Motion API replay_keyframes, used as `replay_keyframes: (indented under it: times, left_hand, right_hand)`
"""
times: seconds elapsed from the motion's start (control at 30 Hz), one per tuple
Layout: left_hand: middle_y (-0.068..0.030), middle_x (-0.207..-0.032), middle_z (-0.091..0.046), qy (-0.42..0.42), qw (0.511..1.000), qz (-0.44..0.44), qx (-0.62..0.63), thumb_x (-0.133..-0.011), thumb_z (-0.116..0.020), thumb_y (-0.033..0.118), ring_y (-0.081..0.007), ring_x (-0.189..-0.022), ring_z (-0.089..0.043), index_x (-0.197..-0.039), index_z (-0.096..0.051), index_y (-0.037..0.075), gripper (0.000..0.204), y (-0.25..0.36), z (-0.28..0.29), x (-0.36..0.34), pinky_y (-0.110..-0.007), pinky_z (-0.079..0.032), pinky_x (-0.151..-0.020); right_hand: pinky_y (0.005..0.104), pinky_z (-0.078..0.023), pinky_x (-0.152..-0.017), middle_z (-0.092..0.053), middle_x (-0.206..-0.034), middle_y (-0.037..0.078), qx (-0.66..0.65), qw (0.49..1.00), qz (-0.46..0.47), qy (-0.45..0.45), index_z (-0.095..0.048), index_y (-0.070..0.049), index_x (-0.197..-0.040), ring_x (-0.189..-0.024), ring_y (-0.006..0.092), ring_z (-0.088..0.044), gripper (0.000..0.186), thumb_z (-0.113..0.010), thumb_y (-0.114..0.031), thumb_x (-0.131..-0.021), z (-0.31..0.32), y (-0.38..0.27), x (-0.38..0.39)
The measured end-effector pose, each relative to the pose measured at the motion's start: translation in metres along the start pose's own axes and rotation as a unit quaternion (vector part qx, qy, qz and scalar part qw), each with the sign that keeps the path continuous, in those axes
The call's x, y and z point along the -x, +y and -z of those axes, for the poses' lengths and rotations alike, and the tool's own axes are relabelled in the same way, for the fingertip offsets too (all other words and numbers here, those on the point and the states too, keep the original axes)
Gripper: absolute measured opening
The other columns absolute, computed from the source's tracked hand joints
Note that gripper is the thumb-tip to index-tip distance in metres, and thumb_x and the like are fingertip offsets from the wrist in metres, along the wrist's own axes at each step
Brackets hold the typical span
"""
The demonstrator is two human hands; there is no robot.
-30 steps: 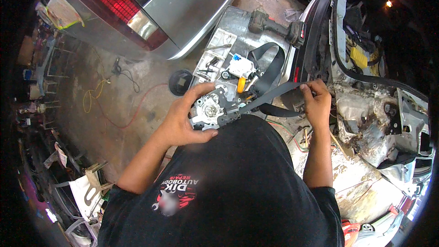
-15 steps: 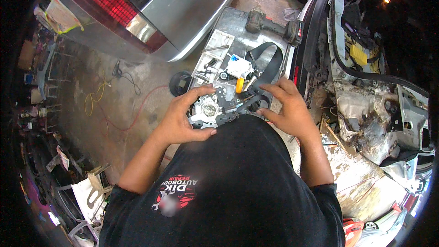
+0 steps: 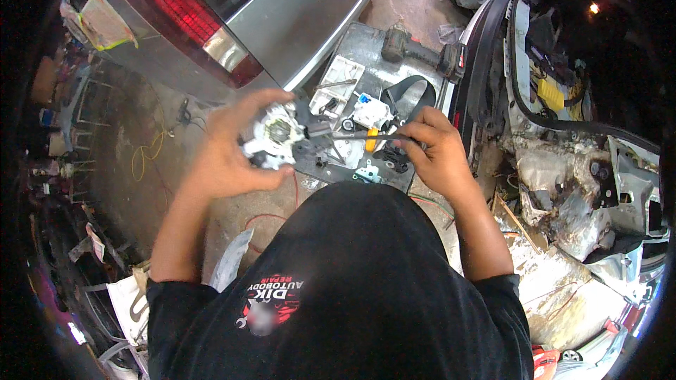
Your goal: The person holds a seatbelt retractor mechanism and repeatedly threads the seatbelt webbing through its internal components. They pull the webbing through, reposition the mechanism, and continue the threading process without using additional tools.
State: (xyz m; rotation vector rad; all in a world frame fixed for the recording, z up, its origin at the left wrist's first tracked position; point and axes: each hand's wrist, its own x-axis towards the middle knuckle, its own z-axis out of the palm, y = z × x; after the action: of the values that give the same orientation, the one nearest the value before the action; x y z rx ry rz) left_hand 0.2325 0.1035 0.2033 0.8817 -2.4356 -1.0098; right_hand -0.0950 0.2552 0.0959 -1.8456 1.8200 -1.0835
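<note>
My left hand (image 3: 224,149) is wrapped round a seat belt retractor (image 3: 277,132) with a pale round spool end and dark metal body, lifted over the work surface's left edge. It is blurred by motion. A narrow stretch of black seat belt webbing (image 3: 359,137) runs taut from the retractor to my right hand (image 3: 440,153), which pinches it between thumb and fingers. Beneath the webbing lie a yellow piece (image 3: 372,141) and a white housing with a blue part (image 3: 370,110). A wider black belt loop (image 3: 421,91) rests just beyond my right hand.
A cordless power tool (image 3: 422,53) lies at the far end of the grey work surface (image 3: 352,43). Beside it is a white plastic tray (image 3: 341,74) with small parts. A silver vehicle's tail light (image 3: 179,10) is close on the left; a stripped car body (image 3: 556,169) stands right.
My left hand has lifted the retractor up and to the left. My right hand, then open beside the parts, has closed on the webbing, which is now stretched between both hands.
</note>
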Motion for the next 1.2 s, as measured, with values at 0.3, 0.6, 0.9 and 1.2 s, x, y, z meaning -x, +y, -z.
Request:
replay_keyframes:
  times: [0.3,0.6,0.9,1.2]
  left_hand:
    - [-0.0178,-0.133,-0.078,0.028,0.981,-0.071,-0.180,-0.059,-0.093,0.021,-0.0372,-0.123,-0.077,-0.134,-0.071,0.005,0.080,0.059,0.073,0.008,-0.043,-0.057,-0.104]
    - [-0.0239,-0.144,-0.073,0.030,0.993,-0.069,-0.091,-0.060,-0.096,0.022,-0.0412,-0.141,-0.068,-0.131,-0.069,0.005,0.078,0.022,0.060,0.024,-0.048,-0.053,-0.117]
    - [-0.0200,-0.135,-0.076,0.023,0.989,-0.047,-0.140,-0.058,-0.095,0.018,-0.0362,-0.131,-0.074,-0.132,-0.069,0.002,0.079,0.038,0.123,0.028,-0.043,-0.054,-0.112]
    - [-0.0061,-0.122,-0.072,-0.021,0.978,0.129,-0.162,-0.051,-0.095,0.029,-0.0185,-0.114,-0.066,-0.133,-0.067,-0.001,0.092,0.108,0.276,0.030,-0.034,-0.051,-0.106]
  right_hand:
    - [0.0467,-0.053,-0.082,-0.064,-0.094,0.014,-0.075,0.994,0.072,0.015,-0.081,-0.006,-0.104,-0.093,0.0356,-0.066,0.015,-0.084,-0.008,-0.089,-0.017,-0.031,-0.037]
    - [0.0428,-0.052,-0.078,-0.063,-0.091,0.011,-0.098,0.989,0.104,0.036,-0.082,-0.004,-0.105,-0.089,0.0310,-0.065,0.019,-0.083,-0.001,-0.087,-0.039,-0.049,-0.025]
    - [0.0380,-0.052,-0.079,-0.068,-0.091,0.013,-0.101,0.986,-0.056,0.121,-0.082,0.000,-0.102,-0.086,0.0277,-0.067,0.009,-0.083,-0.002,-0.093,-0.029,0.022,-0.031]
    - [0.0402,-0.056,-0.091,-0.077,-0.102,0.019,-0.073,0.955,-0.215,0.190,-0.080,0.005,-0.107,-0.098,0.0311,-0.074,0.032,-0.087,-0.024,-0.096,-0.045,0.129,-0.016]
